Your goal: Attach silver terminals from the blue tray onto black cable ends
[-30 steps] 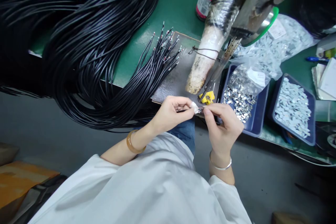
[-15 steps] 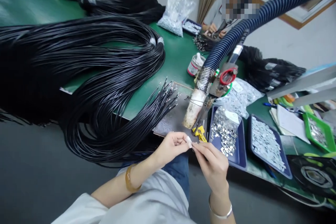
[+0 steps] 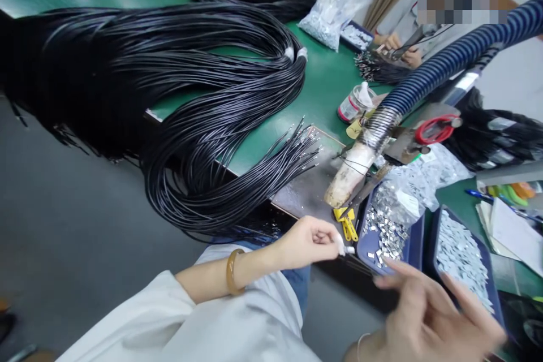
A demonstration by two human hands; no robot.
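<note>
My left hand (image 3: 303, 243) is closed in a pinch just off the table's front edge. Something white, like a wrap, covers the pinching fingertips. A small whitish piece (image 3: 349, 250) sticks out beyond them; its kind is too small to make out. My right hand (image 3: 436, 308), smeared by motion, has its fingers apart with nothing seen in them, in front of two dark blue trays. The nearer tray (image 3: 416, 246) holds small shiny metal pieces (image 3: 386, 237) and a clear plastic bag. Flat pale-blue pieces (image 3: 462, 254) fill the other. Yellow snips (image 3: 347, 223) lie beside the nearer tray.
A thick bundle of black cables (image 3: 237, 96) spreads over the green table (image 3: 254, 150). A ribbed hose (image 3: 445, 59) with a whitish nozzle (image 3: 352, 175) hangs above the metal plate. A jar (image 3: 356, 102) and a bag of pale pieces (image 3: 335, 5) stand behind. A co-worker's hands (image 3: 399, 48) work across the table.
My right hand has parted from my left, swung right toward the trays and spread its fingers. My left hand stays pinched. The whole view has shifted, so the table things appear farther right.
</note>
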